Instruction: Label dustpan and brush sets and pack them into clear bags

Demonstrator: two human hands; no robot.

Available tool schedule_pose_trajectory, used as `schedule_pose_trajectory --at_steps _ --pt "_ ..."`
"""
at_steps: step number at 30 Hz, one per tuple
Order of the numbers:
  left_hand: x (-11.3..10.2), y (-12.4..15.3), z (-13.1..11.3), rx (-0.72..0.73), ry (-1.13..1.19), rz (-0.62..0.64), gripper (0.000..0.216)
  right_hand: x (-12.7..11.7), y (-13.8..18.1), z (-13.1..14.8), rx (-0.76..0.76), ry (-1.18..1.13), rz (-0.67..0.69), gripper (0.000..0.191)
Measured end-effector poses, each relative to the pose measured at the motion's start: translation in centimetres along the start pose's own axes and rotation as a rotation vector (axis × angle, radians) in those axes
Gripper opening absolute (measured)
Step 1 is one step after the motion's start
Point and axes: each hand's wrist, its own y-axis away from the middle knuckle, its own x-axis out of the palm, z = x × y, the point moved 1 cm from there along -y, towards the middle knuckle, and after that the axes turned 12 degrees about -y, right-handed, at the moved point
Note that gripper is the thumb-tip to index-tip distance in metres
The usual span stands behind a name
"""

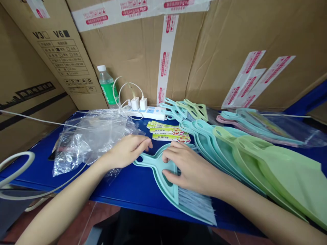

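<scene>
A teal dustpan with a small brush laid in it lies on the blue table in front of me. My left hand rests with curled fingers on the end of its handle, beside a heap of clear plastic bags. My right hand presses down on the brush and pan, fingers bent over them. Yellow label cards lie just beyond my hands.
A row of overlapping teal and green dustpans fills the right side, with bagged sets behind. A power strip with chargers, a green water bottle and loose brushes stand against large cardboard boxes. White cables lie at left.
</scene>
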Motion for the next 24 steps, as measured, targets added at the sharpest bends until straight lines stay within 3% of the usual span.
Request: schedule_pose_trajectory --at_steps 8,15,21,24 --pt "1.0 0.1 -0.3 0.032 -0.07 0.122 0.041 1.3 0.0 -0.4 0.005 0.032 -0.121 0.007" --pt "1.7 -0.2 -0.3 0.03 -0.004 0.15 0.036 1.7 0.1 -0.2 -0.001 0.044 -0.105 0.005" --pt "1.6 -0.2 -0.1 0.035 0.078 0.217 0.037 0.4 0.0 -0.5 -0.015 -0.052 -0.01 0.007" --pt "1.5 -0.1 0.0 0.031 0.069 0.265 0.04 -1.1 0.0 -1.8 -0.021 -0.068 -0.076 0.016"
